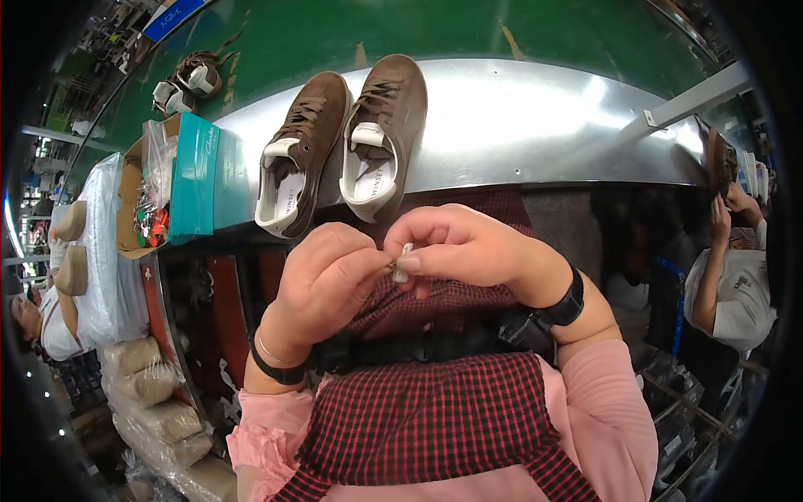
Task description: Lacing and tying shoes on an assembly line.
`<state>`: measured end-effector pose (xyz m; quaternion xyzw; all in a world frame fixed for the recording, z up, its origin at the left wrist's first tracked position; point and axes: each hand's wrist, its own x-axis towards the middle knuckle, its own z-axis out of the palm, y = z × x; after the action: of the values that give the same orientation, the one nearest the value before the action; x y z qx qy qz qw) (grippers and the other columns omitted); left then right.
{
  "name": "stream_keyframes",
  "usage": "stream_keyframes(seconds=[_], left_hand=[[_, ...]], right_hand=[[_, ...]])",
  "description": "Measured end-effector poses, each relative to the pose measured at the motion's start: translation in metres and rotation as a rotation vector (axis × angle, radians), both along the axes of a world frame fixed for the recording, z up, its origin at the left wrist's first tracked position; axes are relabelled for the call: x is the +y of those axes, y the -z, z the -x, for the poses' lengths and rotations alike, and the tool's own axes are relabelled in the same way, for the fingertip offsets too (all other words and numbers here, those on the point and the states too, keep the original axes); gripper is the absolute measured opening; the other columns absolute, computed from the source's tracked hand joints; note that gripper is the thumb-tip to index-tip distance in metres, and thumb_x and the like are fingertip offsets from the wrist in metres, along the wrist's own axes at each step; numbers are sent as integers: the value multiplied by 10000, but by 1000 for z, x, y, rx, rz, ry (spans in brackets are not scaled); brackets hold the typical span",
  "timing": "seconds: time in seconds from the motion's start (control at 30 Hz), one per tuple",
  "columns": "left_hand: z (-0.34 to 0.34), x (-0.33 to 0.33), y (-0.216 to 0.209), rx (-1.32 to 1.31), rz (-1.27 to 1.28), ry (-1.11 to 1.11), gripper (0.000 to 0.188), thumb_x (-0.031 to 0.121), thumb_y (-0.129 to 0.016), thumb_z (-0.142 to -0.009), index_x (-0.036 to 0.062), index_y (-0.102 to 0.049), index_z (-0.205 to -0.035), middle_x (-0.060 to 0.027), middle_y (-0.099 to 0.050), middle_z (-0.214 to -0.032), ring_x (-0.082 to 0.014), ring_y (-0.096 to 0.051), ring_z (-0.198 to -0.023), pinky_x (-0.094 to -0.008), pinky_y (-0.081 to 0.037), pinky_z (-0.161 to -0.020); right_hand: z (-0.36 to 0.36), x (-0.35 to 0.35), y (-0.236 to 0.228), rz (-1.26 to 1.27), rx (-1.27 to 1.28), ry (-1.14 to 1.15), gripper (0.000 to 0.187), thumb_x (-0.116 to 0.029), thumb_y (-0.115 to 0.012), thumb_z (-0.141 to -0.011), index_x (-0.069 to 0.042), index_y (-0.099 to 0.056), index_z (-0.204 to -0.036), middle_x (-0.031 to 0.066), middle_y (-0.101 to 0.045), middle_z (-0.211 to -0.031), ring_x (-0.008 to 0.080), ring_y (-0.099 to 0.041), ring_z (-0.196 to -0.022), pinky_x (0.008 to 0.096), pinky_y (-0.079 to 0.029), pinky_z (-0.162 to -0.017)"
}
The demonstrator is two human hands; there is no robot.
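My left hand and my right hand meet in front of my checked apron. Their fingertips pinch a small whitish piece, too small and too covered to name. Just beyond them, a brown lace-up sneaker and its mate stand side by side on the metal ledge. Both have pale heels and linings, with their toes pointing away from me. Neither hand touches the shoes.
Left on the ledge stands a teal box of small coloured items and clear plastic. Another brown pair sits on the green surface. A metal post rises at right. Wrapped bundles lie lower left. People work at both sides.
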<state>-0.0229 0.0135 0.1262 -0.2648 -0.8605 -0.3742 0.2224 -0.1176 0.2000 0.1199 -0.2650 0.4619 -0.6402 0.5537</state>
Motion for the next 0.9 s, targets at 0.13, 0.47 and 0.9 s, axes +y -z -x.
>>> stream_keyframes(seconds=[0.13,0.47,0.9], left_hand=[[0,-1,6,18,21,-15,172,51,-692,-756,-2,-588,-882,-105,-576,-774,-253,-567,-657,-335,-473,-581],[9,-2,15,-6,162,74,179,6,-671,-712,7,-577,-864,-93,-549,-756,-273,-552,-650,-364,-473,-586],[41,-1,15,-78,255,145,273,8,-664,-627,-2,-574,-884,-102,-544,-781,-279,-556,-675,-382,-483,-621]], right_hand=[[-5,1,9,2,105,50,158,-131,-534,-907,-12,-576,-1001,32,-616,-843,96,-604,-732,243,-510,-660],[5,-2,40,-54,-249,-71,187,-167,-534,-918,5,-573,-981,59,-607,-807,129,-594,-670,257,-507,-617],[33,6,56,-45,-344,-108,123,-120,-535,-899,-5,-572,-924,53,-591,-765,113,-576,-666,233,-500,-592]])
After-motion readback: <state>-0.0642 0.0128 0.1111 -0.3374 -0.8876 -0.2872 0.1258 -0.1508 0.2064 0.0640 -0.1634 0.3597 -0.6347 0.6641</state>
